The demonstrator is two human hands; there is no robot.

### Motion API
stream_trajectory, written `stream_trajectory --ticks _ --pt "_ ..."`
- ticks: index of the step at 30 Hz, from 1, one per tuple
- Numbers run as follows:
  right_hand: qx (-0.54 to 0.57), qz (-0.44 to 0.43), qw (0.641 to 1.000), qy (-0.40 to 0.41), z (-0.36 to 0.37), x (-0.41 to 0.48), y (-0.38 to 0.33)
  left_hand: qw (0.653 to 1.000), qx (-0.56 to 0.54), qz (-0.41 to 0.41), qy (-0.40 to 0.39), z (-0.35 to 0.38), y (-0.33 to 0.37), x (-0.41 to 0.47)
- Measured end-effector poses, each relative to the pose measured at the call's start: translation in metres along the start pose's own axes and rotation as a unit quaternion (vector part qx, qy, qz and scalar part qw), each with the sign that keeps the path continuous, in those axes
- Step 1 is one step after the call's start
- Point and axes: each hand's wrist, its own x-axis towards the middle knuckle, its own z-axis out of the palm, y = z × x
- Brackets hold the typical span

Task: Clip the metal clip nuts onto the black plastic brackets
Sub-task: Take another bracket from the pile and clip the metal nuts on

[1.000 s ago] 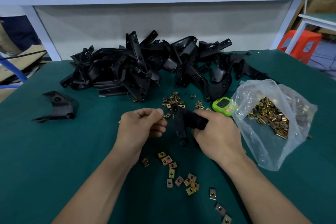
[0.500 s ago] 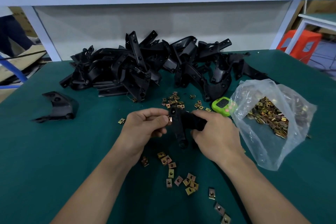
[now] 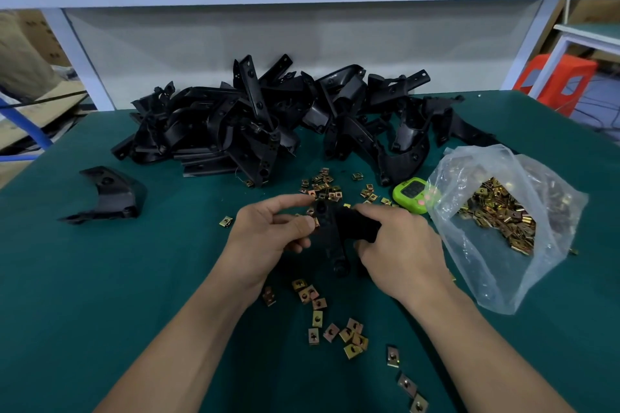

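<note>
My right hand (image 3: 399, 245) grips a black plastic bracket (image 3: 330, 238) just above the green table, its arm pointing down toward me. My left hand (image 3: 268, 235) pinches a small metal clip nut (image 3: 315, 221) between thumb and forefinger against the bracket's left edge. Most of the nut is hidden by my thumb. Loose brass-coloured clip nuts (image 3: 332, 329) lie on the table near me, and several more (image 3: 322, 184) lie just beyond my hands.
A big heap of black brackets (image 3: 268, 124) fills the back of the table. A single bracket (image 3: 110, 194) lies apart at the left. An open plastic bag of clip nuts (image 3: 496, 214) sits at the right, with a green timer (image 3: 411, 193) beside it.
My left hand has moved right with the clip nut, from a short gap away to touching the bracket's left edge. My right hand has kept the bracket nearly still.
</note>
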Motion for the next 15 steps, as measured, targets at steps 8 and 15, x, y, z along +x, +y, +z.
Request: stream_trajectory --ticks 8,15 --pt "-0.015 -0.019 0.999 0.024 0.002 -0.007 -0.009 1.000 0.016 0.023 -0.003 -0.002 0.001 0.001" --pt "-0.038 -0.038 0.997 0.060 0.010 -0.011 -0.019 0.999 0.025 0.020 0.030 0.003 0.001 -0.002"
